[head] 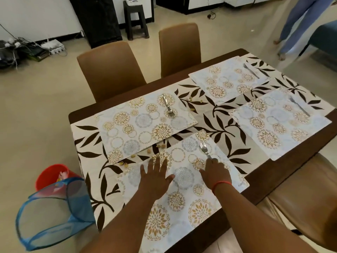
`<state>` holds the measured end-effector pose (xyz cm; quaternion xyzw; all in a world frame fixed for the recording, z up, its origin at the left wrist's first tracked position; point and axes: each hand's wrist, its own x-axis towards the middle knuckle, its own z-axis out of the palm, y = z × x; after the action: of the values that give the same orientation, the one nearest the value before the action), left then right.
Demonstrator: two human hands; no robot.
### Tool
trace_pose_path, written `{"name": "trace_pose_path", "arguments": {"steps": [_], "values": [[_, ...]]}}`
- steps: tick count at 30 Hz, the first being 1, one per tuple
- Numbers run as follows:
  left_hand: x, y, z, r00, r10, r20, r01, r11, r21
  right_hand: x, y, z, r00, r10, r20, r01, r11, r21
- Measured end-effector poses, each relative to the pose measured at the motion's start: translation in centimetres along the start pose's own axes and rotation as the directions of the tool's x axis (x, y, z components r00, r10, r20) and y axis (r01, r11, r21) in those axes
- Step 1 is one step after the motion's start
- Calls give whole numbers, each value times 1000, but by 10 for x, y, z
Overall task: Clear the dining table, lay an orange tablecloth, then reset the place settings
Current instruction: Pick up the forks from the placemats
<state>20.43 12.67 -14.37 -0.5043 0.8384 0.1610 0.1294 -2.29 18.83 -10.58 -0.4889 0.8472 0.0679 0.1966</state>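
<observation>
The dark wooden dining table carries a cream cloth with brown leaves and several floral placemats. My left hand lies flat with spread fingers on the nearest placemat. My right hand holds the handle of a fork lying on that same mat. Other forks lie on the far-left mat, the far-right mat and the right mat. Food crumbs are scattered between the two left mats.
A red bucket and a blue mesh basket stand on the floor left of the table. Two brown chairs are at the far side, another at my right. A person's legs are at the upper right.
</observation>
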Motion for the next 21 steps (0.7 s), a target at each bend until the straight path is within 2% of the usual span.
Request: {"name": "trace_pose_path", "arguments": {"steps": [3,7,16,21], "values": [[10,10,-4,1000,-11,24,11,1000,-6,20,5,-2,998,27,-57,-29,999,-26],[12,21,2,997,-25,67,26,1000,-15,34,11,4,997,35,-65,-35,999,-3],[22,43,-7,997,-3,74,1,1000,20,50,27,11,1000,-18,-12,20,978,206],[17,55,-20,999,26,46,-27,999,39,45,32,5,999,40,-32,-27,949,314]]}}
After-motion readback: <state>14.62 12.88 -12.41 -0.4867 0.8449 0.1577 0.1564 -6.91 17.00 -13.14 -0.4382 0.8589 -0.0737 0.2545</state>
